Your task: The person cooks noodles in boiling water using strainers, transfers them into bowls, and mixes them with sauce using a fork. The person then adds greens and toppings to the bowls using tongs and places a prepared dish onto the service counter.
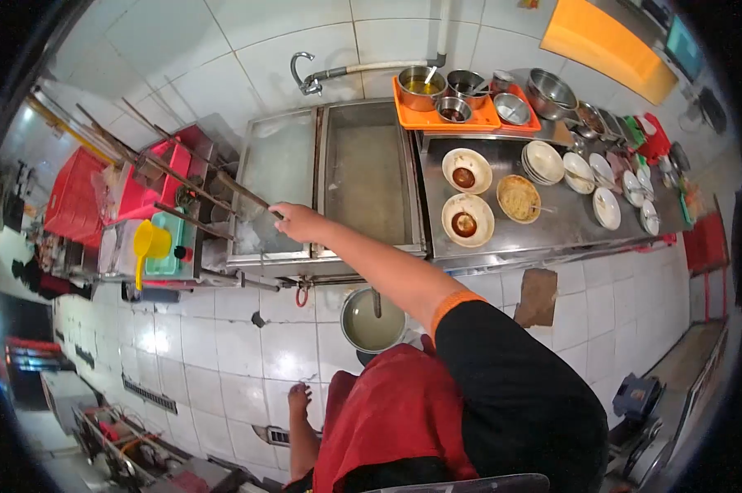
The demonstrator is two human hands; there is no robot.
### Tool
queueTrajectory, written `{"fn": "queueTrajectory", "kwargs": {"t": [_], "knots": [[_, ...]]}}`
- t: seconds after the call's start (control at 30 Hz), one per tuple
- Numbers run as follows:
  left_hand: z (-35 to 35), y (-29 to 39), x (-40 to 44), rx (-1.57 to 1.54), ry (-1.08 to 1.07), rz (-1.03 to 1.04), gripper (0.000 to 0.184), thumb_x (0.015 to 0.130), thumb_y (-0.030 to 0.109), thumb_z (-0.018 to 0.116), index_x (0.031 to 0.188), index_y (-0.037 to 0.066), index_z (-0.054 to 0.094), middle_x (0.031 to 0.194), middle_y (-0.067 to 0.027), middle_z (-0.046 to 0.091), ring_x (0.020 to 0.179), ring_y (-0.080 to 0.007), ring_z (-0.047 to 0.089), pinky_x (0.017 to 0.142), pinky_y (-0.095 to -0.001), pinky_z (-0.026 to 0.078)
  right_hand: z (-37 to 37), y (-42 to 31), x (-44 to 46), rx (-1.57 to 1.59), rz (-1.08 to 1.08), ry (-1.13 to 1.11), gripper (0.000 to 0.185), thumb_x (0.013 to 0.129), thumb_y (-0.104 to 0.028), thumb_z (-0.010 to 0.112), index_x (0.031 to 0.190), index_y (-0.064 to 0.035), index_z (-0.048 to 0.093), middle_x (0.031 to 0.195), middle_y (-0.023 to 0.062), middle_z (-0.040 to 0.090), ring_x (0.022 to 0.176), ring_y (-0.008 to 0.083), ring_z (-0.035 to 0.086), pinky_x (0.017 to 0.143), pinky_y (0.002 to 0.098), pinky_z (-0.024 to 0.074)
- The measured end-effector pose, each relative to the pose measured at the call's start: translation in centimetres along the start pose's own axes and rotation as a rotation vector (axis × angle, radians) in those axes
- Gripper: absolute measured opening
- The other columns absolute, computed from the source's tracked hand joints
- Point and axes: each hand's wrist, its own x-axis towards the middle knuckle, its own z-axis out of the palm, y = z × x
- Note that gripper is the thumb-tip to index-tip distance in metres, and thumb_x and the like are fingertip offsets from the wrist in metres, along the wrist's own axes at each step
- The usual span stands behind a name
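The right hand [290, 220] is closed in a full grip on the end of a long stick [246, 192], above the left half of the sink [319, 156]. The stick runs leftward past the sink's edge, where its far end gets lost among other poles. The left hand [299, 397], in front of the sink, hangs loosely curled with nothing visible in it.

The work looks under way rather than finished: the stick is already in hand, and both halves of the sink hold cloudy liquid. On the surface [515, 240] right of the sink, two bowls [472, 158] [482, 218] show only dark sauce, so they seem part-filled; a third bowl [519, 178] has pale contents. What the stick's far end has done, I cannot tell.
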Motion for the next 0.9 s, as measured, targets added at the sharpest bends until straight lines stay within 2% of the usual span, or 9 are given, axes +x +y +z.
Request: {"fn": "queueTrajectory", "kwargs": {"t": [0.17,0.23,0.3,0.37,0.47,0.53,0.63,0.7,0.9], "knots": [[8.8,2.9,-5.2,0.089,0.005,-0.017,0.030,0.098,0.027,0.055,0.123,0.008,0.057,0.109,-0.0080,0.069,0.094,-0.0206,0.066,0.073,-0.0337,0.051,-6.6,4.4,-13.3,-0.080,-0.121,-0.146,0.041,0.094,-0.023,0.060,0.131,-0.0065,0.055,0.095,0.0128,0.070,0.084,0.0267,0.067,0.075,0.0405,0.0516],[13.7,4.3,-7.6,0.121,-0.056,0.061,0.030,0.098,0.026,0.056,0.122,0.008,0.058,0.109,-0.0071,0.069,0.095,-0.0194,0.066,0.073,-0.0327,0.051,-12.9,5.1,-22.0,-0.070,-0.006,-0.215,0.028,0.093,-0.023,0.061,0.114,-0.0050,0.064,0.090,0.0121,0.071,0.082,0.0274,0.068,0.076,0.0389,0.0526],[18.9,6.9,-10.3,0.102,-0.123,0.190,0.030,0.097,0.026,0.058,0.121,0.008,0.060,0.108,-0.0056,0.069,0.095,-0.0168,0.065,0.076,-0.0306,0.050,-18.1,9.2,-29.7,-0.199,0.046,-0.002,0.020,0.093,-0.020,0.061,0.104,-0.0052,0.067,0.089,0.0131,0.071,0.081,0.0264,0.068,0.076,0.0375,0.0528],[25.0,11.6,-13.7,0.125,-0.225,0.281,0.033,0.096,0.028,0.061,0.121,0.006,0.061,0.109,-0.0058,0.069,0.098,-0.0170,0.064,0.081,-0.0303,0.050,-25.3,12.5,-36.5,-0.151,0.256,0.229,0.014,0.089,-0.014,0.057,0.098,-0.0067,0.065,0.089,0.0155,0.070,0.087,0.0352,0.067,0.078,0.0453,0.0521],[34.5,19.1,-18.4,0.139,-0.528,0.416,0.035,0.097,0.028,0.062,0.122,0.004,0.060,0.113,-0.0073,0.068,0.105,-0.0166,0.062,0.087,-0.0306,0.048,-36.5,13.1,-42.6,-0.536,0.405,0.637,0.013,0.089,-0.015,0.060,0.097,-0.0052,0.065,0.093,0.0172,0.069,0.087,0.0390,0.064,0.080,0.0466,0.0514],[40.5,23.3,-20.3,0.209,-0.763,0.424,0.036,0.098,0.027,0.060,0.127,0.005,0.057,0.126,-0.0092,0.064,0.116,-0.0198,0.059,0.095,-0.0317,0.046,-41.7,15.4,-43.7,-0.877,0.294,0.774,0.019,0.090,-0.018,0.061,0.098,-0.0013,0.063,0.095,0.0186,0.068,0.085,0.0416,0.063,0.080,0.0470,0.0516],[49.4,28.4,-24.1,-0.078,-1.095,0.210,0.070,0.094,0.034,0.063,0.152,0.015,0.027,0.148,-0.0149,0.044,0.132,-0.0298,0.047,0.109,-0.0453,0.038,-45.3,20.1,-42.9,-1.042,0.157,0.764,0.028,0.089,-0.021,0.063,0.104,0.0017,0.059,0.095,0.0204,0.068,0.087,0.0439,0.064,0.080,0.0490,0.0518],[54.9,29.6,-24.2,-0.333,-1.206,-0.014,0.077,0.096,0.026,0.061,0.155,0.020,0.013,0.146,-0.0151,0.044,0.128,-0.0329,0.049,0.107,-0.0478,0.040,-45.5,20.9,-40.6,-0.849,0.645,0.405,0.038,0.086,-0.027,0.067,0.110,0.0013,0.056,0.095,0.0211,0.068,0.089,0.0429,0.065,0.080,0.0516,0.0516],[67.8,31.1,-21.1,-0.547,-1.120,-0.093,0.050,0.095,0.010,0.055,0.138,0.018,0.030,0.130,-0.0112,0.053,0.114,-0.0277,0.057,0.098,-0.0446,0.048,-46.3,21.8,-37.8,-0.710,0.615,0.174,0.034,0.086,-0.028,0.065,0.105,-0.0004,0.059,0.094,0.0226,0.068,0.090,0.0410,0.066,0.077,0.0495,0.0524]]}}
